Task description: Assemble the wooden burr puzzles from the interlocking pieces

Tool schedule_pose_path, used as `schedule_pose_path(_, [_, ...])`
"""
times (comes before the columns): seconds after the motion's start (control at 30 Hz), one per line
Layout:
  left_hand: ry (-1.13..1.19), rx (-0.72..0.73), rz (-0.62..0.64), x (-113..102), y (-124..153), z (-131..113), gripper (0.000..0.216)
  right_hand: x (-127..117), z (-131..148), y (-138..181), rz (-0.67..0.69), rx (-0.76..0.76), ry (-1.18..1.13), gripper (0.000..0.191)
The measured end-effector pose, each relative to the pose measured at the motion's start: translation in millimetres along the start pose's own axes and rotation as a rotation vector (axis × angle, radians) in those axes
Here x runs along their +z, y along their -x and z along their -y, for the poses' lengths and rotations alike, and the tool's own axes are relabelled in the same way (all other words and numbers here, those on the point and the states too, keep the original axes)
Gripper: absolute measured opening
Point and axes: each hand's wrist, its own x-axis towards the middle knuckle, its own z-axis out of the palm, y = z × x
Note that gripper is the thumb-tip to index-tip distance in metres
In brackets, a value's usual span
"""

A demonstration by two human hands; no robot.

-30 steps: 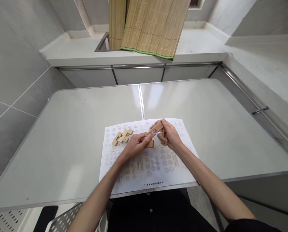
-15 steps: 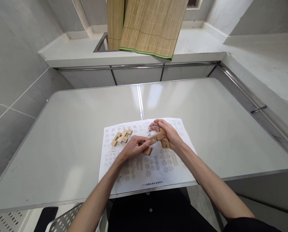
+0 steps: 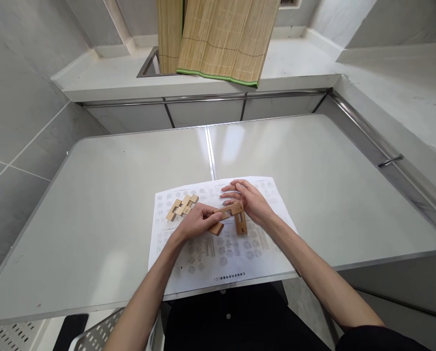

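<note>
Over the printed sheet (image 3: 199, 282), my left hand (image 3: 197, 222) is closed around notched wooden puzzle pieces. One notched bar (image 3: 232, 210) sticks out from its fingertips to the right, and the end of a second bar (image 3: 217, 228) shows below them. My right hand (image 3: 252, 202) has its fingers stretched to the left and apart; its thumb is mostly hidden. At its thumb side is a slotted wooden piece marked 2 (image 3: 241, 225), whose upper end meets the notched bar. On the sheet, left of my left hand, lie several interlocked light wooden pieces (image 3: 181, 208).
The sheet, covered in small diagrams, lies at the front middle of a grey folding table (image 3: 93, 204) with a centre seam. Behind it is a white counter (image 3: 111, 80) with a sink (image 3: 150, 66) and a bamboo mat (image 3: 225, 44). A dark flat object (image 3: 70, 331) is at lower left.
The piece marked 2 has moved left and toward me, swinging out from beneath my right hand. Both hands have shifted slightly left, and the view has moved a little.
</note>
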Motion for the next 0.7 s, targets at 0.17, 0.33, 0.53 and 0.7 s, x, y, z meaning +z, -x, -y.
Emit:
schedule_pose_path(0.17, [0.001, -0.047, 0.069, -5.0, 2.7, -1.0, 0.060, 0.9, 3.7, 1.0, -0.019, 0.021, 0.024, 0.027])
schedule_pose_path(0.33, [-0.014, -0.097, 0.089, -3.9, 2.4, -5.5, 0.057, 2.3, 5.2, 1.7, -0.020, 0.023, 0.038, 0.026])
schedule_pose_path(0.53, [-0.031, -0.196, 0.082, -2.7, -0.1, -11.1, 0.056, 0.4, -0.4, -2.3, -0.012, 0.016, 0.051, 0.028])
schedule_pose_path(0.7, [-0.089, -0.283, 0.093, -1.2, 1.8, -30.6, 0.051, -0.9, -5.7, -7.1, -0.009, 0.006, 0.028, 0.028])
